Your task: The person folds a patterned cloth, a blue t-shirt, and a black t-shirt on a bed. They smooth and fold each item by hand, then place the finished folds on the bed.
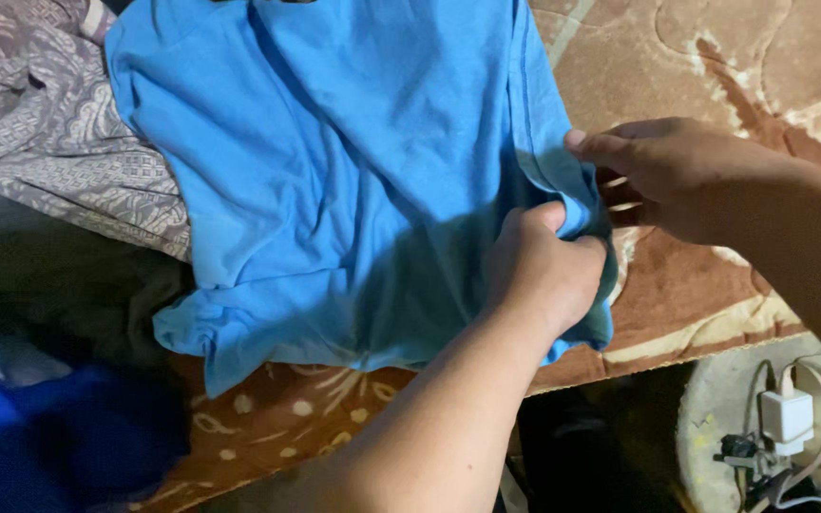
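Observation:
A bright blue T-shirt (334,161) lies spread over a brown patterned blanket (715,57). My left hand (544,271) reaches in from the bottom and is clenched on the shirt's right edge near its lower corner. My right hand (667,176) comes from the right and pinches the same edge just above, its thumb on top of the fabric. The two hands are close together, almost touching. The shirt's lower left sleeve (192,332) is bunched up.
A grey patterned cloth (49,133) lies at the left, partly under the shirt. Dark and deep-blue garments (59,427) are piled at the lower left. A white power strip with a plugged-in charger (791,418) and cables sits at the lower right.

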